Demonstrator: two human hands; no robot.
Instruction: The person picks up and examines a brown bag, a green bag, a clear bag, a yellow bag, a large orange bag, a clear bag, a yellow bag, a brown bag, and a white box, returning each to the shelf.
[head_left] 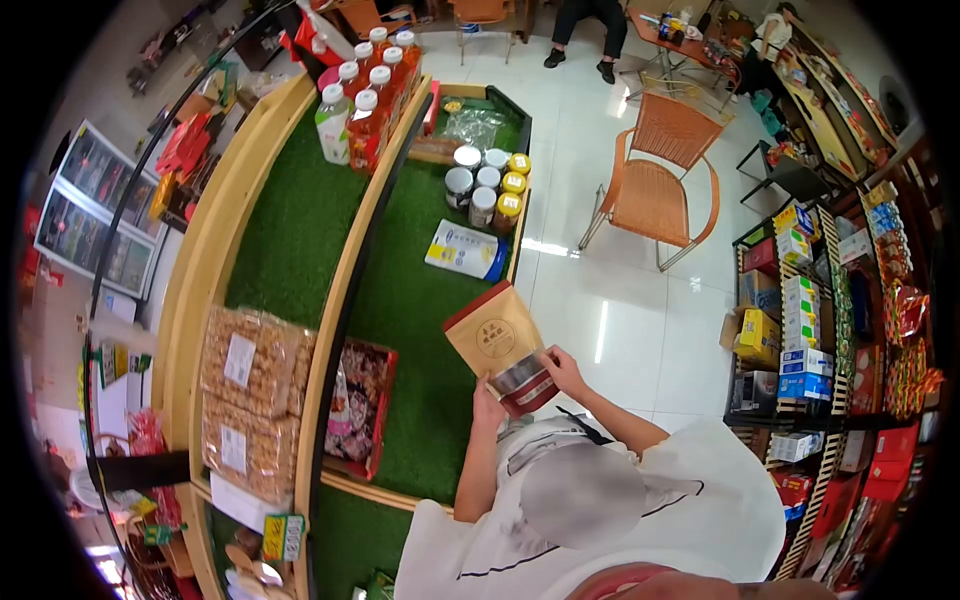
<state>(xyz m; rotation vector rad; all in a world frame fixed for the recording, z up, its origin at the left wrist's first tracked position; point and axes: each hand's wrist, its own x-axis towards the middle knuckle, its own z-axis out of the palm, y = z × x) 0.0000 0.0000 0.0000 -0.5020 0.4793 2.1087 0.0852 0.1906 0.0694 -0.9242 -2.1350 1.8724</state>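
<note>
A tan paper pouch with dark red ends (495, 337) is held up over the edge of the green-lined display shelf (425, 410). It has a round printed emblem and a clear window strip near its lower end. At its lower left edge, my left hand (488, 402) grips the pouch with the thumb on the front. My right hand (565, 370) pinches its right edge beside the window. The fingers behind the pouch are hidden. Beyond the pouch lies a white, yellow and blue packet (466, 250), with several lidded jars (482, 205) standing past it.
Left on the shelf are bagged snacks (250, 365) and a red-edged box of wrapped sweets (355, 410). Bottles of orange drink (368, 125) stand at the far end. A wicker chair (655, 190) is on the tiled floor; stocked racks (800, 320) line the right.
</note>
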